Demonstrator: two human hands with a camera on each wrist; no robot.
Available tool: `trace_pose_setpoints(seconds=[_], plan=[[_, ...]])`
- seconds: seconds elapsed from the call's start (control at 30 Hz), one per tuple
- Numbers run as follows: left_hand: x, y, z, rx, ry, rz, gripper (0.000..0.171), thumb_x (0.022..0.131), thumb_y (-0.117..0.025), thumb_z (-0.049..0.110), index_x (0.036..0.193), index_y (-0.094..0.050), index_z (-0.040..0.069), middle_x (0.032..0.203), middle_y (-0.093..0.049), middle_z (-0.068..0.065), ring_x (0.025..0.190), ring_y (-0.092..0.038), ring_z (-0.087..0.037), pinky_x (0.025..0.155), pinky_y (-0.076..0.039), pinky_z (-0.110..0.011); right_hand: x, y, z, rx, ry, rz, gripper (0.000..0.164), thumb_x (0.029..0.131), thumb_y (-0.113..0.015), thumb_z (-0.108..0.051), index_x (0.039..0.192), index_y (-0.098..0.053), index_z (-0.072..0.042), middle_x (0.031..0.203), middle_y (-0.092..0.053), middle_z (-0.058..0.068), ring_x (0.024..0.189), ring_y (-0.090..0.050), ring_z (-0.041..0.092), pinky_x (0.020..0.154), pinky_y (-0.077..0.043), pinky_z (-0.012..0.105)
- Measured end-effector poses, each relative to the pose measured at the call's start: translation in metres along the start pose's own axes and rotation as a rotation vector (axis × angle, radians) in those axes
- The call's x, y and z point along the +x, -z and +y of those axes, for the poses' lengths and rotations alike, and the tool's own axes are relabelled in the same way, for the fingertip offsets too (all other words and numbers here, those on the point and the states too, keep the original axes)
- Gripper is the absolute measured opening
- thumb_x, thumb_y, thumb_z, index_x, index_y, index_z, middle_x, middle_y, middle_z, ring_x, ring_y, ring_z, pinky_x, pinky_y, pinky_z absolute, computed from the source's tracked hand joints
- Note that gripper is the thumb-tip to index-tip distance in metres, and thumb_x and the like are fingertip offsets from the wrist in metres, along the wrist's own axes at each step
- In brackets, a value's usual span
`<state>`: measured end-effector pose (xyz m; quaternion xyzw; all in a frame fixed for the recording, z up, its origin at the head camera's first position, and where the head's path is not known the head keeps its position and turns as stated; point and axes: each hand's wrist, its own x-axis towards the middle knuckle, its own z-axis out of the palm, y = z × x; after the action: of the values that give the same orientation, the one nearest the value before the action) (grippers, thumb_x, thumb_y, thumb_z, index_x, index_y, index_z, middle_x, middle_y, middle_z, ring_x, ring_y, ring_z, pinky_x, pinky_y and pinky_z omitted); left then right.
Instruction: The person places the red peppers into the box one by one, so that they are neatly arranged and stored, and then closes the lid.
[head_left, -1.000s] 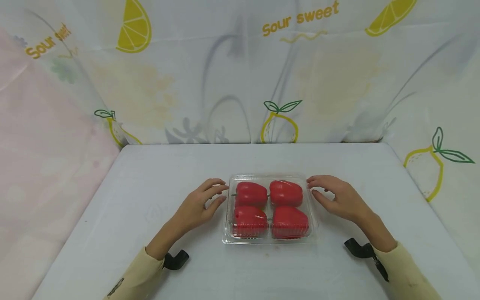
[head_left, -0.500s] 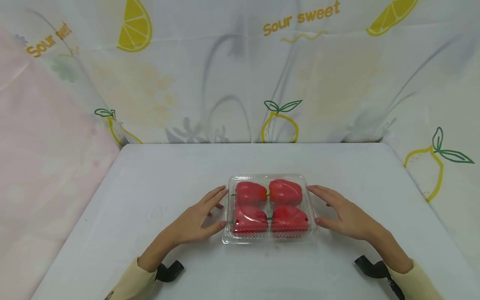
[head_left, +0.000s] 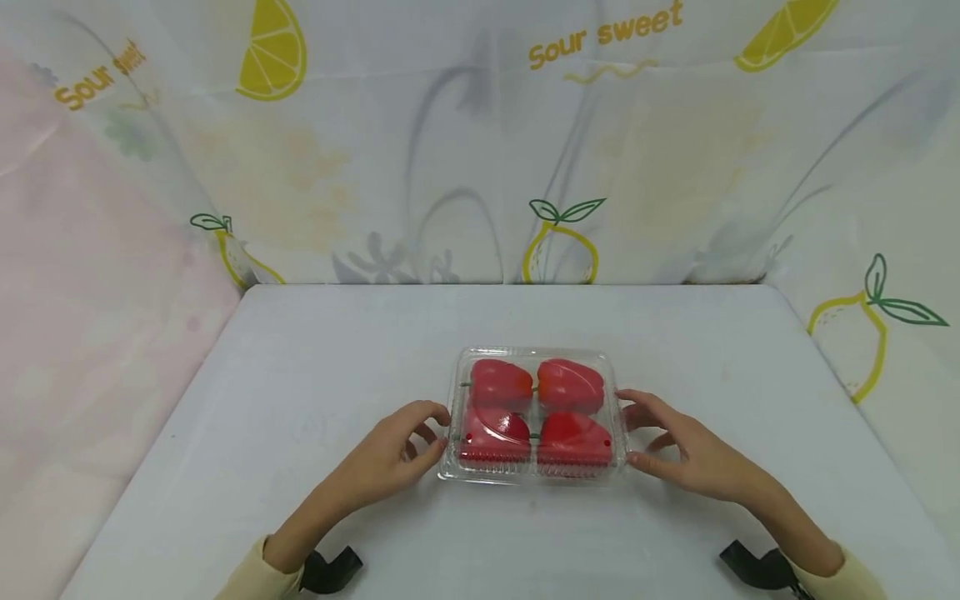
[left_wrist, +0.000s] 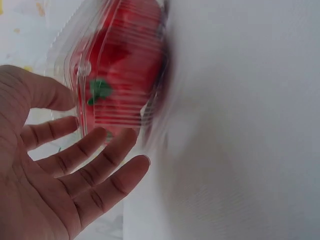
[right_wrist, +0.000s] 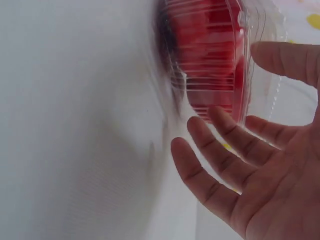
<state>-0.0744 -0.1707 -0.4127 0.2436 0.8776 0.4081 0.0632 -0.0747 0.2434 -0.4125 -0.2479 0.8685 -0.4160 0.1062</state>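
Observation:
A clear plastic clamshell box (head_left: 450,475) lies flat on the white table, and several red bell peppers (head_left: 573,387) show through its lid. At its left side is my left hand (head_left: 397,450), thumb and fingertips right at the rim. My right hand (head_left: 686,446) mirrors it on the right, fingertips and thumb spread along that edge. In the left wrist view the gently bent fingers (left_wrist: 92,175) stand against the ribbed wall, near a green stem (left_wrist: 100,89). The right wrist view shows fingers (right_wrist: 220,160) nearly straight beside the opposite wall.
The white tabletop (head_left: 337,333) stretches around the box. A lemon-printed cloth (head_left: 450,150) hangs behind it, with a pink cloth (head_left: 97,333) at the left. Black wrist mounts (head_left: 330,571) stick out below both forearms.
Both hands have slid nearer to me along the box's sides. The box has shifted slightly left since half a second ago. My left fingers are more bent than before.

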Motion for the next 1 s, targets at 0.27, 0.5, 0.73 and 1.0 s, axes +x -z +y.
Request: trace_pose_setpoints(seconds=[0.27, 0.5, 0.73, 1.0], plan=[[-0.008, -0.003, 0.007, -0.103, 0.089, -0.049, 0.038, 0.094, -0.064, 0.014, 0.128, -0.049, 0.015, 0.1, -0.065, 0.002, 0.079, -0.065, -0.011, 0.06, -0.056, -0.029, -0.003, -0.008, -0.005, 0.092, 0.048, -0.01, 0.029, 0.094, -0.068, -0.012, 0.118, -0.052, -0.012, 0.094, -0.066, -0.008, 0.084, -0.066, 0.012, 0.068, -0.057, 0.029], [-0.012, -0.006, 0.012, -0.397, 0.187, -0.15, 0.049, 0.095, -0.06, 0.009, 0.136, -0.034, 0.011, 0.089, -0.068, -0.012, 0.073, -0.069, -0.028, 0.057, -0.058, -0.039, -0.005, -0.008, -0.004, 0.403, -0.063, -0.196, 0.036, 0.098, -0.058, -0.007, 0.125, -0.035, -0.005, 0.092, -0.068, 0.016, 0.081, -0.067, 0.03, 0.062, -0.058, 0.04], [-0.012, -0.006, 0.009, -0.623, 0.219, -0.215, 0.052, 0.097, -0.057, 0.006, 0.138, -0.026, 0.009, 0.086, -0.068, -0.021, 0.073, -0.069, -0.039, 0.059, -0.059, -0.045, -0.005, -0.007, 0.0, 0.627, -0.063, -0.306, 0.039, 0.1, -0.051, -0.001, 0.129, -0.025, -0.005, 0.096, -0.065, 0.032, 0.084, -0.067, 0.037, 0.064, -0.059, 0.046], [-0.012, -0.009, 0.005, -0.741, 0.241, -0.207, 0.054, 0.096, -0.056, 0.001, 0.139, -0.024, 0.006, 0.087, -0.066, -0.025, 0.06, -0.065, -0.021, 0.056, -0.059, -0.041, -0.005, -0.008, -0.001, 0.685, -0.033, -0.304, 0.041, 0.099, -0.052, 0.002, 0.128, -0.023, -0.003, 0.091, -0.061, 0.036, 0.062, -0.055, 0.014, 0.056, -0.054, 0.026]])
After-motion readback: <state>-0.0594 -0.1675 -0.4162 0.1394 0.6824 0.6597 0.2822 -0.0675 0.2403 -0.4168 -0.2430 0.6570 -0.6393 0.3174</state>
